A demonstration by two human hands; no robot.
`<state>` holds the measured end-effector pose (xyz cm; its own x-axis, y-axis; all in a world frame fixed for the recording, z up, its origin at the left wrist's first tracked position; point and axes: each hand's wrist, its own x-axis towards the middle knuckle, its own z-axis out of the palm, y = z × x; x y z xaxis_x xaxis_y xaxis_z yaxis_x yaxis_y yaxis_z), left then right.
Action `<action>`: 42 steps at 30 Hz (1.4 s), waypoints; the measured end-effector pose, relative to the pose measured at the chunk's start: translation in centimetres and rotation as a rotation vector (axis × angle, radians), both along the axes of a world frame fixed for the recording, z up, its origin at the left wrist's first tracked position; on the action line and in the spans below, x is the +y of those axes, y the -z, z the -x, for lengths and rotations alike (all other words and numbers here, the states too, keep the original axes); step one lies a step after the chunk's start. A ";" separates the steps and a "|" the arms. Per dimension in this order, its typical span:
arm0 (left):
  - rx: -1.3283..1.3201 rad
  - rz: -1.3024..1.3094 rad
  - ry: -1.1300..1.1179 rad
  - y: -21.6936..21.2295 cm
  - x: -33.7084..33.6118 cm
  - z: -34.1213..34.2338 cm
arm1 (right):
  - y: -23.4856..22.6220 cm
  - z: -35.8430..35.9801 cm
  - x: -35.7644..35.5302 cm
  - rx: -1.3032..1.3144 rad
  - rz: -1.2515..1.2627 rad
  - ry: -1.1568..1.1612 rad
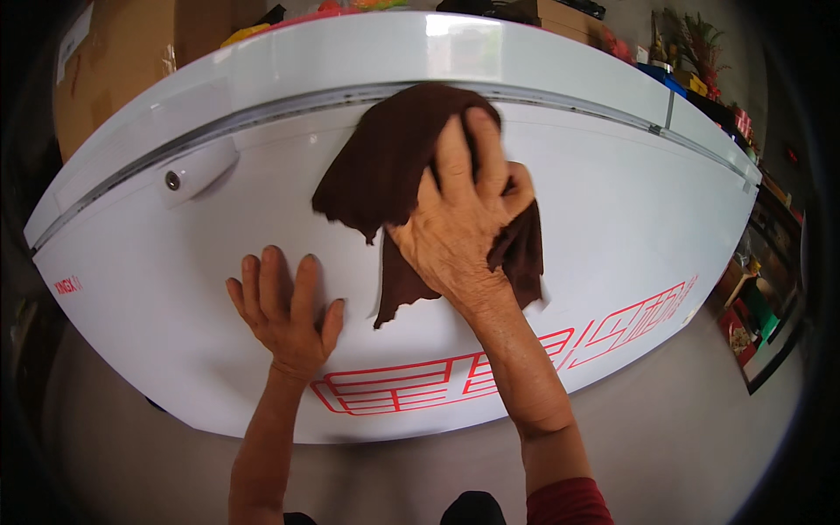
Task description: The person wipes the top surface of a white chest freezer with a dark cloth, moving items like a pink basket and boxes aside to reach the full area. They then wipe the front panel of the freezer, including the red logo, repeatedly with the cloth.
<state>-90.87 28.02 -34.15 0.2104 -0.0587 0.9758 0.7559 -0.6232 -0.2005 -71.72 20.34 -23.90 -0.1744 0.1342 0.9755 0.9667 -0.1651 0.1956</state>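
Right hand (459,223) grips brown rag (394,166), pressed on white freezer (612,201). Left hand (289,311) flat, open, on freezer front. Rag may slip if grip loosens.

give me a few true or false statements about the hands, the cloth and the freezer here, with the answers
1. The right hand presses a dark brown cloth against the white chest freezer. True.
2. The left hand holds a spray bottle. False: it holds nothing and lies flat on the freezer's front, fingers spread.
3. The cloth is folded into a neat square. False: it is bunched under the hand, with ragged edges hanging loose.
4. A lock with a round keyhole sits to the left of the cloth, near the lid seam. True.
5. The freezer's front bears blue lettering. False: the large outlined lettering near its lower edge is red.
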 end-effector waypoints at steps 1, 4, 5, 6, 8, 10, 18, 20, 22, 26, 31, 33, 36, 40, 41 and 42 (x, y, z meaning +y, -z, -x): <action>0.001 -0.005 -0.003 -0.1 0.0 0.1 | 0.1 -0.2 -0.6 0.083 0.048 0.022; -0.004 -0.036 0.005 -0.2 0.1 0.0 | 1.2 -3.1 -1.0 0.284 -0.061 0.109; -0.005 -0.049 0.013 0.0 0.2 -0.1 | 2.2 -5.0 -1.5 0.293 -0.055 0.168; -0.003 -0.066 0.004 -0.2 0.2 -0.3 | 2.9 -6.9 -2.3 0.306 -0.055 0.226; -0.007 -0.070 -0.005 -0.2 0.2 -0.4 | 3.7 -8.7 -3.1 0.413 -0.158 0.147; -0.007 -0.072 -0.017 -0.3 0.3 -0.4 | 4.1 -8.5 -3.1 0.587 -0.321 -0.084; 0.017 -0.020 0.035 -0.1 0.1 0.1 | 10.2 -0.6 0.2 0.635 -0.043 -0.008; 0.016 -0.011 0.045 -0.1 0.3 0.2 | 12.6 1.4 -0.6 0.448 0.199 -0.182; 0.010 -0.043 0.090 -0.2 0.2 -0.3 | 14.7 3.3 -0.2 0.056 0.235 -0.106; 0.055 -0.058 0.024 -0.6 -0.1 0.2 | 16.1 1.2 -1.0 0.056 0.091 -0.056; 0.061 -0.075 0.045 -0.5 0.1 0.2 | 20.8 -6.4 -1.8 1.032 0.013 0.062; 0.056 -0.070 0.060 -0.5 0.2 0.2 | 21.9 -7.1 -2.2 1.176 -0.127 0.155; 0.051 -0.056 0.095 -0.5 0.1 -0.2 | 23.3 -6.9 -0.9 1.248 -0.399 0.337; 0.074 -0.037 0.088 -0.5 0.3 0.7 | 22.4 0.4 1.8 1.144 0.048 0.381; 0.075 -0.036 0.097 -0.6 0.2 0.8 | 23.1 2.5 2.1 0.917 0.015 0.356; 0.076 -0.040 0.082 -0.7 0.1 0.8 | 23.9 4.4 2.5 0.686 -0.011 0.350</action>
<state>-91.65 28.16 -33.50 0.2767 -0.1176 0.9537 0.6845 -0.6725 -0.2815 -76.13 22.83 -47.80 0.5213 0.0597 0.8513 0.7617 -0.4824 -0.4326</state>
